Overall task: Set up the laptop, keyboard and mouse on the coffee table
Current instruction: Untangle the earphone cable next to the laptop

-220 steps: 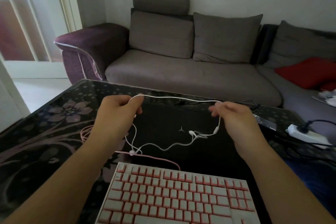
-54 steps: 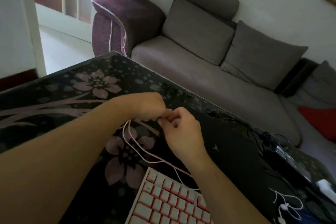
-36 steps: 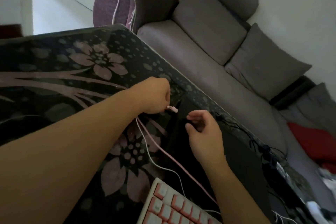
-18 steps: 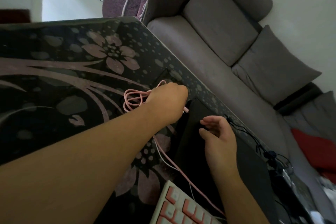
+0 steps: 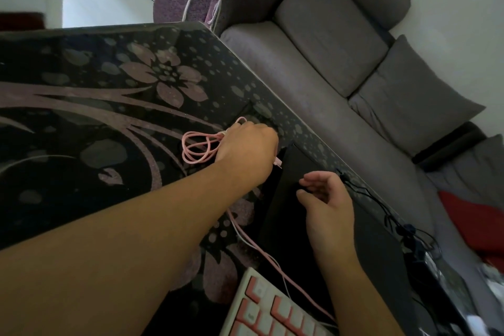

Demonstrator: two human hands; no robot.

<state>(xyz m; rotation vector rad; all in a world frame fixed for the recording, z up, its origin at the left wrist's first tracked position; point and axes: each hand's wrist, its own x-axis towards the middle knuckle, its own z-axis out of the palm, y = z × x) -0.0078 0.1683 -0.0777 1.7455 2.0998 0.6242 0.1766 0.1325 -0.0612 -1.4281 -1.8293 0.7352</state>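
- Clearly, the step in hand is plugging the pink braided keyboard cable into the left edge of the closed black laptop, which lies flat near the far edge of the dark glass coffee table with its pale flower pattern.
- Left hand is closed around the cable, the small plug tip poking out just beside the laptop's corner; the spare cable hangs in loops to its left.
- Right hand rests on the lid with its fingers spread and curled, pinching nothing.
- To do it well, I judge the right hand should press the lid so the laptop cannot slide, while the left lines the plug up square with the port and pushes straight in; the port itself is hidden.
- Loose loops are best kept clear of the plug.
- Count: one laptop, one white keyboard with pink keys at the near edge, one pink cable, one thin white cord beside it, two hands, no mouse in view.
- Thin black cables trail behind the laptop; I cannot count them.
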